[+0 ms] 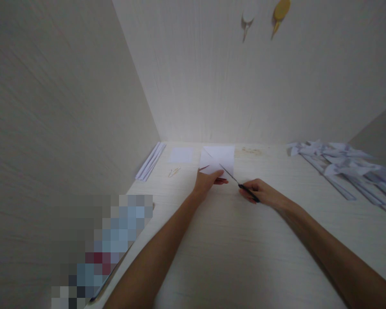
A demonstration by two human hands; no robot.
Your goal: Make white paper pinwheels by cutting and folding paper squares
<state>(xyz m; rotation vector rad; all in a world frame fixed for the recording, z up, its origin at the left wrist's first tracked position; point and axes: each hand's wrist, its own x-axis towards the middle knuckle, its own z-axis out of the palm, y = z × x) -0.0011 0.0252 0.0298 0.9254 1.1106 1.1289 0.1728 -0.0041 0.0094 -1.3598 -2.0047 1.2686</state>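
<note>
A white square sheet of paper (pixel 220 156) lies on the pale wooden desk (pixel 238 240) near the back wall. My left hand (pixel 207 180) pinches its near edge, thumb and fingers closed on the paper. My right hand (pixel 262 192) grips the black handles of a pair of scissors (pixel 236 180). The thin blades point up and left, reaching into the sheet along a diagonal crease.
A smaller white square (pixel 180 155) lies left of the sheet, with two small sticks (pixel 174 172) near it. Folded paper strips (pixel 150 161) rest against the left wall. A heap of paper pinwheels (pixel 344 165) fills the right. Two hooks (pixel 263 17) hang on the back wall.
</note>
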